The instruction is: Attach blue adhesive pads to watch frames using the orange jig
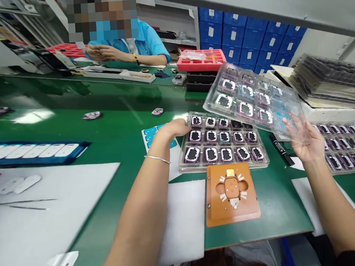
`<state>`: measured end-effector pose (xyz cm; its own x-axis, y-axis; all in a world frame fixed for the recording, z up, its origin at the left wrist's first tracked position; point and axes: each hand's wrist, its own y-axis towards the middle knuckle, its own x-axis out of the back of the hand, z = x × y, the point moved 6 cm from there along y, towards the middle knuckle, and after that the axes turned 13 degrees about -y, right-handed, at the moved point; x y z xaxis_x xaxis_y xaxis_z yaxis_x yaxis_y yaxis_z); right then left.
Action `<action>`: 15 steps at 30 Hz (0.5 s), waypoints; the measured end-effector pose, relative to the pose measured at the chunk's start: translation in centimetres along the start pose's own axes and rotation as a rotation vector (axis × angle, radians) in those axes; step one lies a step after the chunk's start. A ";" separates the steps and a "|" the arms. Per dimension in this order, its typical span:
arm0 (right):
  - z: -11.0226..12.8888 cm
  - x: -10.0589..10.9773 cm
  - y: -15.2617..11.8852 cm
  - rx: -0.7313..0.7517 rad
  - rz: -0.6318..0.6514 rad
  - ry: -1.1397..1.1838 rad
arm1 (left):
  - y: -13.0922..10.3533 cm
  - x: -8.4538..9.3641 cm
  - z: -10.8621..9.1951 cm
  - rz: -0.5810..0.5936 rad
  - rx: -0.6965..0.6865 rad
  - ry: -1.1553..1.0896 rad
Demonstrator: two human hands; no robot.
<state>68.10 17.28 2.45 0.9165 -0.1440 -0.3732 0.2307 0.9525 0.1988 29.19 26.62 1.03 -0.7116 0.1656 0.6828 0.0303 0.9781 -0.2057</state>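
Note:
My right hand (308, 142) grips the right edge of a clear plastic tray (252, 91), its fingers seen through the plastic. The tray is raised and tilted, with several white-and-purple watch-like frames in its pockets. Below it on the table lies another clear tray (203, 147), filled with rows of similar frames with dark centres. My left hand (178, 128) is closed at that lower tray's back left corner; some of its fingers are hidden. Just in front of the lower tray sits an orange fixture block (233, 214) with a central recess.
White foam sheets (183, 221) lie on the green table. A black marker (281, 150) and another filled tray (345, 145) are at right, near stacked trays (328, 78). Loose frames (92, 115) lie at left. Opposite sits a co-worker in a blue shirt (153, 41).

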 end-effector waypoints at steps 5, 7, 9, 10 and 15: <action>0.2 1.1 0.5 0.011 -0.137 0.126 | -1.9 1.1 -2.1 -0.050 -0.024 -0.383; 0.3 1.4 0.6 0.022 -0.193 0.173 | -2.5 1.4 -3.0 -0.074 -0.068 -0.647; 0.4 1.3 0.7 0.024 -0.209 0.197 | -2.8 1.4 -3.3 -0.077 -0.074 -0.784; 0.5 1.3 0.7 0.026 -0.212 0.202 | -2.9 1.3 -3.3 -0.071 -0.061 -0.810; 0.6 1.0 0.4 0.023 -0.245 0.228 | -2.7 1.0 -2.9 -0.052 -0.019 -0.914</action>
<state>69.35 17.40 2.66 0.7367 -0.3024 -0.6048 0.4452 0.8901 0.0974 30.46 24.48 4.28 -0.9906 -0.0346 -0.1320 -0.0113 0.9848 -0.1732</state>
